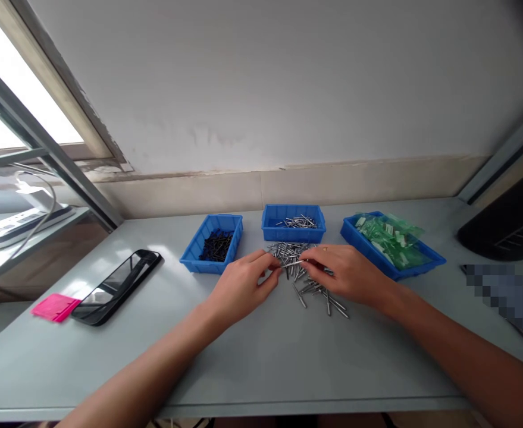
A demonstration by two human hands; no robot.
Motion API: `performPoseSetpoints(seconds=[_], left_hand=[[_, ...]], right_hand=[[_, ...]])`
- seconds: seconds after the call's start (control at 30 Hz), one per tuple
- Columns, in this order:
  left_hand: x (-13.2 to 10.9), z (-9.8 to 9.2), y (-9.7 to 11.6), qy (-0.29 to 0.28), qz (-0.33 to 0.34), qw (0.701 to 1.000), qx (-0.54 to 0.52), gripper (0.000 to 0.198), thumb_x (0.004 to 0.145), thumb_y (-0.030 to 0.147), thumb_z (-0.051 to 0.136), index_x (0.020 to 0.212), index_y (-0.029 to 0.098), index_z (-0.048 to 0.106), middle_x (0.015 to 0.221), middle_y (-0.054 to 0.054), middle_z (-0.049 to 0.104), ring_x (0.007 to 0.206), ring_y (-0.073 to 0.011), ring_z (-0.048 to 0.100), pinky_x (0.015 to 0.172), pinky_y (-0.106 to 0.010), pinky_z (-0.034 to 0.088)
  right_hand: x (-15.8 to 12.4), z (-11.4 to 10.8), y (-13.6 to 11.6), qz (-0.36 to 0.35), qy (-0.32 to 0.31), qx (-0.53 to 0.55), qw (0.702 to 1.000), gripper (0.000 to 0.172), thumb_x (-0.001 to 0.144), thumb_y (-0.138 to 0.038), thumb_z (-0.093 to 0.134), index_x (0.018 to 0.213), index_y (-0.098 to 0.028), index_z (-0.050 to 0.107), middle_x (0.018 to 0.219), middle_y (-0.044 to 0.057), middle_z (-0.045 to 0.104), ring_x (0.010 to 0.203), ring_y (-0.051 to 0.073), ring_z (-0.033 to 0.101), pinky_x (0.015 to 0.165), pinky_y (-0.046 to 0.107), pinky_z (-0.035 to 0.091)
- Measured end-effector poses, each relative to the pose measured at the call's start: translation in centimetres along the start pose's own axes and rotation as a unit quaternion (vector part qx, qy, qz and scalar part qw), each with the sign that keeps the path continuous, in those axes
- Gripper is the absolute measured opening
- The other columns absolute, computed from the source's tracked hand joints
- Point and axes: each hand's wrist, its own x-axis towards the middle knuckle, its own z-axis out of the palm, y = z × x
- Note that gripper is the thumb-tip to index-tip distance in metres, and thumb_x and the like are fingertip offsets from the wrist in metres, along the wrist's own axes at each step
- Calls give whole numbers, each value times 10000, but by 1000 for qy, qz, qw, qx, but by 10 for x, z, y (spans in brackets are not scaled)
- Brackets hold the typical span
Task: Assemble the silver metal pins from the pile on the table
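Note:
Between my two hands a slim silvery metal rod (292, 263) is held level. My left hand (247, 284) pinches its left end between thumb and forefinger. At the other end, the fingertips of my right hand (345, 271) close on it. Just below and behind them lies a loose pile of similar metal rods (304, 286), partly covered by my right hand. Behind the pile stands a blue bin (293, 233) with thin silvery pins (301, 222) in it. A second blue bin (194, 261), left of it, contains small dark pieces (216, 246) too small to name.
To the right, a blue bin (392, 273) overflows with green plastic packets (390, 238). A black phone-like device (116, 288) and a pink flat case (56, 307) lie at left. A black rounded object (506, 214) stands far right. The wall (261, 107) bounds the table's back.

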Motion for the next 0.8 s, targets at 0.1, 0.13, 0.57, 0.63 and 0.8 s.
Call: performPoseSetpoints(seconds=[0.1, 0.13, 0.57, 0.63, 0.8], left_hand=[[0, -2, -1, 20, 1, 1000, -15, 120, 900, 228, 464, 900, 187, 576, 841, -6, 580, 685, -109, 535, 641, -257, 461], [0, -2, -1, 29, 0, 999, -20, 113, 899, 221, 466, 890, 185, 572, 837, -5, 578, 680, -106, 530, 637, -255, 457], [-1, -2, 1, 74, 69, 992, -69, 98, 906, 199, 477, 908, 173, 571, 809, -6, 564, 682, -83, 500, 616, -214, 425], [-1, -2, 0, 77, 69, 993, -64, 96, 904, 195, 478, 904, 172, 571, 804, -6, 562, 672, -85, 492, 613, -220, 422], [-1, -1, 0, 67, 69, 993, -71, 97, 902, 187, 478, 910, 173, 574, 815, -8, 563, 676, -84, 499, 602, -214, 423]], right_hand=[[1, 1, 0, -1, -13, -3, 1000, 183, 927, -253, 425, 920, -178, 591, 721, 16, 637, 663, 137, 578, 617, 264, 410], [1, 2, 0, -3, -19, -2, 1000, 184, 926, -248, 425, 915, -180, 594, 717, 15, 637, 667, 138, 582, 621, 264, 410], [2, 7, -2, 23, -142, -10, 990, 218, 924, -280, 432, 889, -186, 626, 814, 31, 667, 763, 162, 616, 649, 266, 406], [2, 6, -1, 25, -124, -14, 992, 225, 929, -292, 426, 901, -189, 624, 803, 28, 664, 752, 161, 613, 647, 266, 406], [1, 6, 0, 8, -94, -11, 995, 221, 933, -282, 422, 946, -191, 623, 808, 29, 666, 755, 149, 615, 657, 257, 414]])
